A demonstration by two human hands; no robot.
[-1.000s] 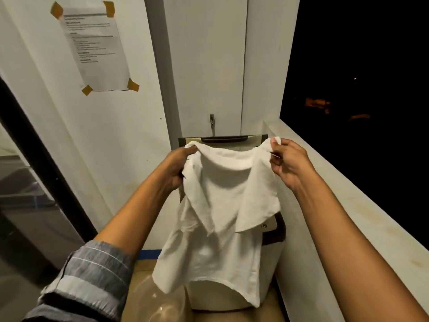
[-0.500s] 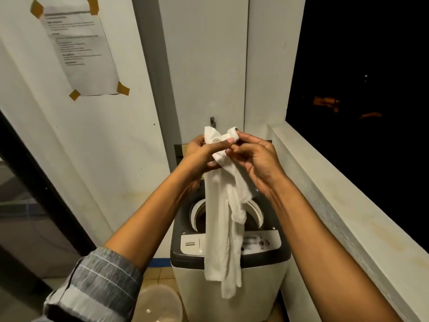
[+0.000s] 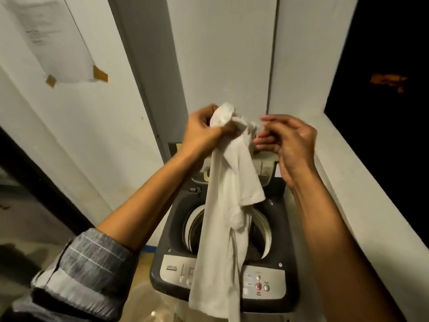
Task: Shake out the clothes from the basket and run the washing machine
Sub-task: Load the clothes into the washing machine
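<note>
White cloth, a shirt, hangs bunched above the open washing machine, its lower end draped in front of the control panel. The left hand grips the top of it, fingers curled round the fabric. The right hand pinches a blurred end beside it. 1 paper notice is taped to the wall.

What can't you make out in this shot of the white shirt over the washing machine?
- Head view: the drum's contents, hidden by the white shirt and shadow inside the washing machine.
- Control panel labels: too small, partly covered by the shirt.
- Paper notice text: blurred, cut off by the top edge.
- Right hand grip: fingertips blurred.
</note>
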